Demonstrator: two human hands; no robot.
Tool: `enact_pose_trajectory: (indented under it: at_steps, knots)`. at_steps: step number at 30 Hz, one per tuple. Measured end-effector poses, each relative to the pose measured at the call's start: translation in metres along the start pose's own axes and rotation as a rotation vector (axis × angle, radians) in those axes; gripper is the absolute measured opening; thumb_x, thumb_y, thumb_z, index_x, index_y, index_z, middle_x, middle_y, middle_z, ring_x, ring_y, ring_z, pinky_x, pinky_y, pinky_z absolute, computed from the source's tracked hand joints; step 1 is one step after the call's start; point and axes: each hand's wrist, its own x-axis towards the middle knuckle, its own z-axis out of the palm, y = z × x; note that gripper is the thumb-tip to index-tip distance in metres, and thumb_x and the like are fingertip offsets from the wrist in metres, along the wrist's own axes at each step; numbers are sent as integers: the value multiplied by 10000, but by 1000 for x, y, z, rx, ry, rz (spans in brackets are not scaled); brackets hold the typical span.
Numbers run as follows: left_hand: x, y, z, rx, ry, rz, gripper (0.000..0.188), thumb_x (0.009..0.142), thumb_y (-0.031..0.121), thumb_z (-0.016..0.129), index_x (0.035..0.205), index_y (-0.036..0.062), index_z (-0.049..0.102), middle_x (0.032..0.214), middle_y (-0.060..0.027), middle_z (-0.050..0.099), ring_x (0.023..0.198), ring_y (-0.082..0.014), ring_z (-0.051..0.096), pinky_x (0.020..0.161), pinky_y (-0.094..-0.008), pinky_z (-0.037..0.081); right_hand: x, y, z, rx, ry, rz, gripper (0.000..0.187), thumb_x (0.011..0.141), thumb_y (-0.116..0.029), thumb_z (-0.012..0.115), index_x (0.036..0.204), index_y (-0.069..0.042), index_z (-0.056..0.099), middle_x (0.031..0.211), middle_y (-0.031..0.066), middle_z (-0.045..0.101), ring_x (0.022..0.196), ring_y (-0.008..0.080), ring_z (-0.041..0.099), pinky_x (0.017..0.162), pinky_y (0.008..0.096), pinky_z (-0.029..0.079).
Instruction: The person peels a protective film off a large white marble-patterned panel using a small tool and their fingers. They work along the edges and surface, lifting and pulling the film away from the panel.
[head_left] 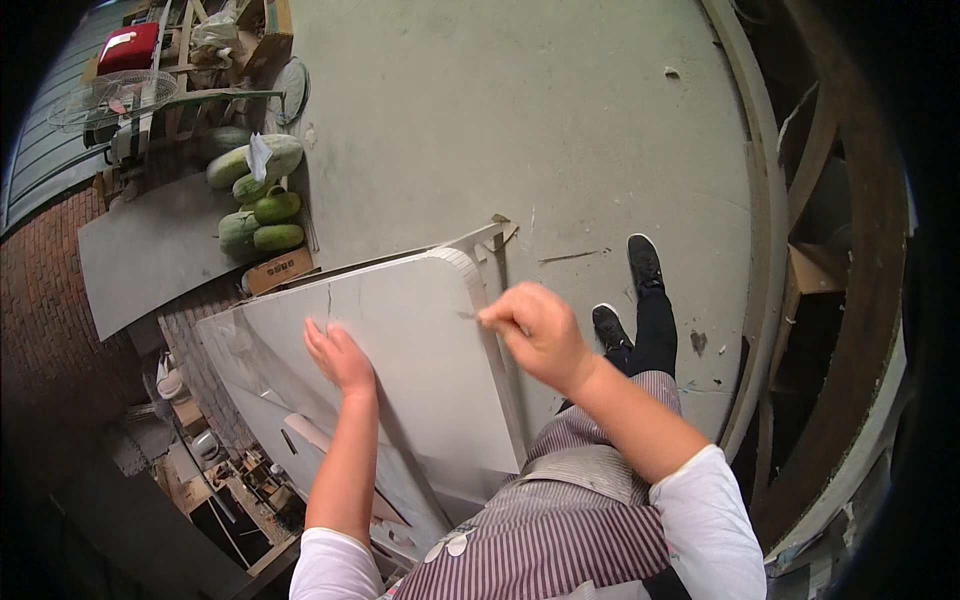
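A stack of white panels (445, 370) with a rounded corner lies in front of me. My left hand (342, 360) rests on the top panel with its fingers stretched out. A thin dark line runs away from its fingertips across the white surface. My right hand (545, 332) is closed in a pinch at the stack's right edge, just below the rounded corner. A small greyish mark or thin piece shows beside its fingertips; whether it is held, I cannot tell.
Several green gourds or melons (277, 207) lie at the far left, next to a cardboard box (279, 270) and a grey sheet (165, 245). A standing fan (115, 98) is behind them. Wooden shelving (815, 270) curves along the right. A cluttered bench stands at lower left.
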Motion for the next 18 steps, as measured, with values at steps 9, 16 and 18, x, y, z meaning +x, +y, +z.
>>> enact_pose_trajectory:
  at_steps: [9, 16, 18]
  knots:
    - [-3, -1, 0, 46, 8, 8, 545, 1028, 284, 418, 1463, -39, 361, 1492, -284, 374, 1398, -428, 338, 1153, -492, 272, 10, 2, 17, -145, 80, 250, 116, 824, 35, 660, 930, -14, 658, 765, 98, 594, 643, 210, 565, 577, 323, 469]
    - [-5, -3, 1, 72, 7, 15, 544, 1029, 283, 416, 1465, -38, 357, 1490, -280, 374, 1398, -425, 337, 1151, -494, 271, 2, -8, 19, -295, 73, 129, 285, 813, 41, 647, 1091, -13, 674, 746, 91, 576, 628, 199, 547, 574, 320, 469]
    - [-5, -2, 1, 64, 13, 14, 543, 1028, 279, 418, 1467, -35, 355, 1492, -279, 370, 1397, -424, 338, 1152, -493, 270, 8, 4, 17, -328, 57, 84, 306, 827, 47, 642, 1126, -8, 673, 737, 69, 562, 599, 148, 519, 549, 280, 447]
